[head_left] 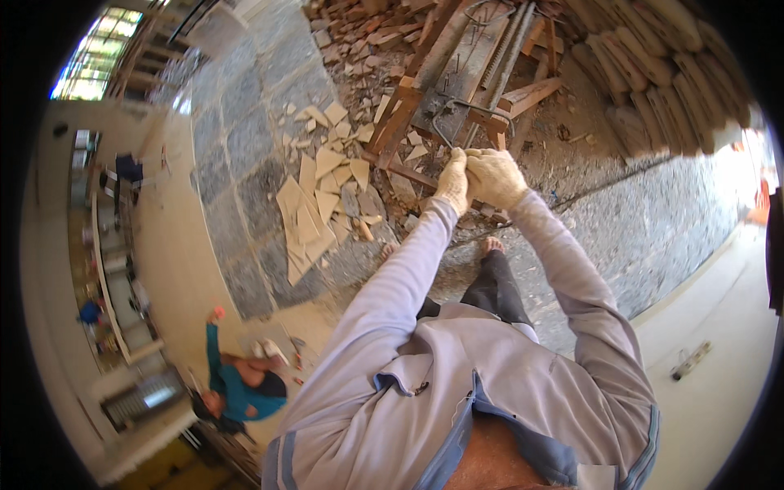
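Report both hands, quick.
Left hand: gloved, closed on the bent steel rod.
Right hand: gloved, closed on the same rod.

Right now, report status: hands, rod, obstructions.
Left hand and right hand, gloved, both shut on bent rod. Rod lies across wooden jig. Wood scraps left, clear of hands.

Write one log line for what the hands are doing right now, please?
left hand: gripping bent steel rod | right hand: gripping same rod | rod: on wooden bending bench
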The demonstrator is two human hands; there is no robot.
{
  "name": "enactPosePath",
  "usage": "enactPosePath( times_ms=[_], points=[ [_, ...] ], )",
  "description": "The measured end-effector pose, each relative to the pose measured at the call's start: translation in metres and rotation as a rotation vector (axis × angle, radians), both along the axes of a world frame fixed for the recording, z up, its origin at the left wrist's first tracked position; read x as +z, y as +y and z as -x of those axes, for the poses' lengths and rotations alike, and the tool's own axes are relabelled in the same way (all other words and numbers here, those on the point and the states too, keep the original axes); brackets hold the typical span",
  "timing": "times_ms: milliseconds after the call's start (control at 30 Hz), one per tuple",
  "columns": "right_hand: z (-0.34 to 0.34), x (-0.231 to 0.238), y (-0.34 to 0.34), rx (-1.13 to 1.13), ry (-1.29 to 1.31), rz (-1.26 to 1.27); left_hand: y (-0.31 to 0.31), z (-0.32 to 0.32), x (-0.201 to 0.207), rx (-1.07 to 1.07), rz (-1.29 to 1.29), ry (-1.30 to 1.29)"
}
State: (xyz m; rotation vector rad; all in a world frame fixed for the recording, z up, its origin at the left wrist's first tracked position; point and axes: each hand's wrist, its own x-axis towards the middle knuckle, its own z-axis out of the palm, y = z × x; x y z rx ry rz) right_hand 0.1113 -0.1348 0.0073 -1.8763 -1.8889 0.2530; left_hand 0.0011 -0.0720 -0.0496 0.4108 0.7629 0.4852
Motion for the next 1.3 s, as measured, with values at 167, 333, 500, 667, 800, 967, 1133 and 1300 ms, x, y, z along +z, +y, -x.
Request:
enactPosePath(
  times_ms=[167, 333, 500, 667, 800, 967, 1133, 1300],
  points=[
    [-0.016, 0.013, 0.006, -0.092, -0.031, 0.001, 0.02, -0.027, 0.011, -0.156, 0.037, 0.022],
    [0.006, 0.027, 0.009, -0.21, -0.146, 0.342, 0.019, -0.029, 0.005, -0.101, 0.189, -0.122],
    [0.02, 0.017, 0.001, -0.117, -0.231, 0.164, 0.017, -0.003, -0.019, -0.079, 0.195, -0.247],
    [0.012, 0.01, 0.002, -0.084, -0.171, 0.213, 0.016, 0.002, -0.017, -0.047, 0.275, -0.24],
    [0.019, 0.007, 0.003, -0.152, -0.215, 0.095, 0.017, 0.006, -0.003, -0.046, 0.234, -0.274],
    [0.03, -0.001, 0.01, -0.268, -0.207, 0.241, 0.018, 0.008, 0.001, -0.014, 0.248, -0.346],
    [0.044, -0.014, 0.015, -0.418, -0.204, 0.105, 0.026, 0.009, -0.021, -0.079, 0.291, -0.649],
    [0.06, -0.019, 0.02, -0.588, -0.209, 0.118, 0.043, 0.014, -0.036, -0.185, 0.319, -0.603]
  ],
)
